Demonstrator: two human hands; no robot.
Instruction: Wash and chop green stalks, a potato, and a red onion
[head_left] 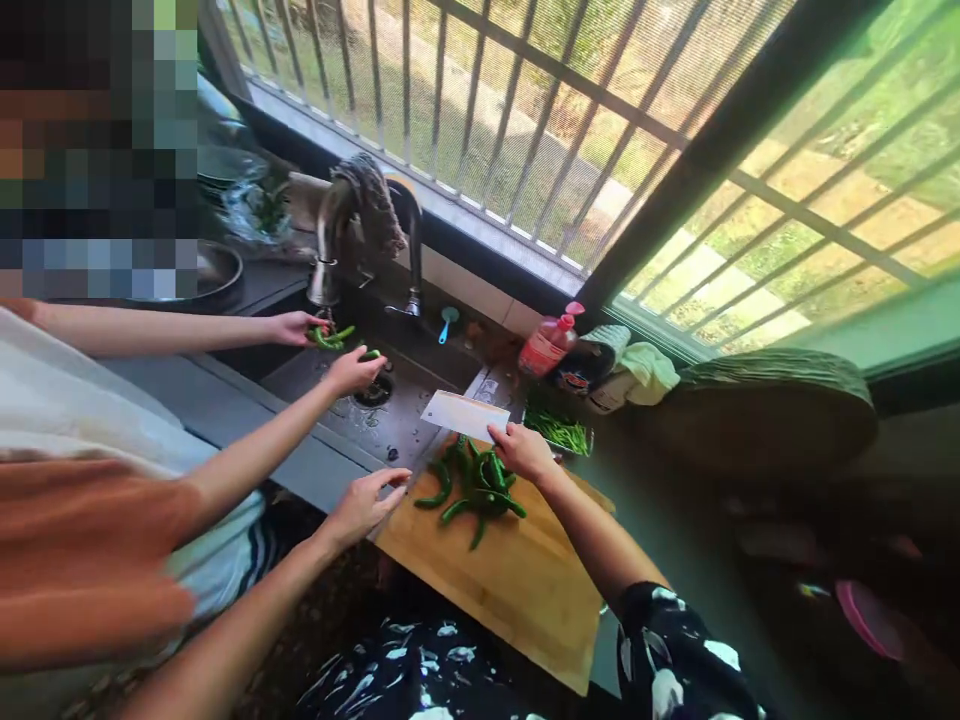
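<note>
Right hand [523, 452] has its grip closed round the handle of a cleaver [465, 414], knuckles up, forearm coming in at an angle from a dark sleeve with white print. That flat, pale, rectangular blade sits just past the far edge of the cutting board [517, 590], over the sink's rim. Left hand [367, 503] is holding nothing: fingers loosely spread, palm down, fingertips right at the board's near-left corner, arm bare and stretched out long.

Board itself is pale wood, smooth, rectangular, lying on the counter [675, 520] beside the sink [390, 415]. On its far end, just under the right hand, lies a heap of green chillies [474, 485], long, curved and glossy, some of them touching the knuckles.

Beyond the board, another person's two hands [352, 370] hold more chillies over the wet steel sink under a curved metal tap [330, 240]. A pink bottle [547, 345] stands past the board's far-right corner.
</note>
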